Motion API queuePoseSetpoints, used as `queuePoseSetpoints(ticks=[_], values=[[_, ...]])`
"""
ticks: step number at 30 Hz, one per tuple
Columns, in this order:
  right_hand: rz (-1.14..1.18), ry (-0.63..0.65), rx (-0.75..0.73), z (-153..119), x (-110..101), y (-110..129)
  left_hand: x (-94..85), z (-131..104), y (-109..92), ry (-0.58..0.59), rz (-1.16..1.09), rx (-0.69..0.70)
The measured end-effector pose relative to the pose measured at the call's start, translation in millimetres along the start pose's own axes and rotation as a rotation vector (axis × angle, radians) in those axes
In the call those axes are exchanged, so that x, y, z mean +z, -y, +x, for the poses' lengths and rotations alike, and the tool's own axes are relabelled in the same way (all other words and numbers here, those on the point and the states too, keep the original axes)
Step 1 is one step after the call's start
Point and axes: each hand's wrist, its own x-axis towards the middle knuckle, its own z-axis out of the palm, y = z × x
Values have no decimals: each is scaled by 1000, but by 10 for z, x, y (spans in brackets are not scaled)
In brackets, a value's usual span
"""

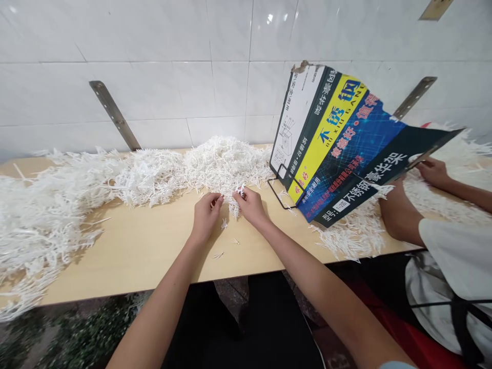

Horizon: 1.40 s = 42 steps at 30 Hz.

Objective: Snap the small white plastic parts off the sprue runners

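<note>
My left hand (pixel 208 211) is over the wooden table, its thumb and fingers pinched together. Whatever it may hold is too small to make out. Beside it, my right hand (pixel 250 206) is closed on a small white branched plastic piece (pixel 241 190), which sticks up past the thumb and forefinger. Just behind both hands rises a heap of white branched plastic pieces (pixel 221 164), and some of it spills forward between them. A few loose bits (pixel 224 224) lie on the tabletop close to my wrists.
More white pieces (pixel 42 205) spread along the left of the table (pixel 146 256). At right, a printed cardboard panel (pixel 330 138) leans in a black wire stand (pixel 282 195). Beyond it, another person's hand (pixel 432 171) is near more white pieces. Metal brackets (pixel 115 115) join the tiled wall.
</note>
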Motion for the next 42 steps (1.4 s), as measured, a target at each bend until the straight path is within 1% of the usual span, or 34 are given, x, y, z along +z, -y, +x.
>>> queuePoseSetpoints(ticks=[3,8,10,13,16,17,19,21,22,23,26,27,28,32,34,36,38,39,40,42], values=[[-4,24,-28,-45,10,48,28,36,-3,35,-8,-9],[-96,93,-102,-54,9,65,36,39,-4,86,35,52],[-108,109,-122,-57,5,71,35,32,-1,96,35,30],[-100,123,-154,-74,4,94,39,23,0,91,43,-5],[-118,107,-186,-77,17,95,36,5,-16,55,52,63],[-134,83,-181,-67,22,82,31,-6,-27,50,54,98],[-152,-24,-106,-31,27,35,14,-33,-52,48,65,158],[-121,-145,14,16,28,-22,-9,-55,-74,45,69,170],[-93,-169,55,35,30,-47,-18,-59,-80,38,65,155],[-66,-158,74,48,34,-67,-23,-58,-80,30,59,128],[-21,-30,32,53,52,-97,-15,-27,-48,0,31,42],[-3,-28,30,50,54,-101,-6,-14,-29,-14,30,20],[24,-63,42,51,49,-107,4,-2,-8,-30,37,2],[222,-320,136,111,-30,-152,16,44,69,-109,132,-74],[305,-388,173,157,-79,-174,-17,70,83,-144,168,-111],[331,-419,196,190,-113,-184,-89,55,69,-155,186,-133],[298,-428,192,203,-133,-184,-186,-70,22,-115,231,-129],[267,-426,183,203,-138,-184,-231,-189,-10,-73,280,-123],[233,-421,171,201,-140,-184,-267,-343,-45,-28,333,-115],[182,-414,154,196,-130,-186,-293,-711,-107,63,495,-162]])
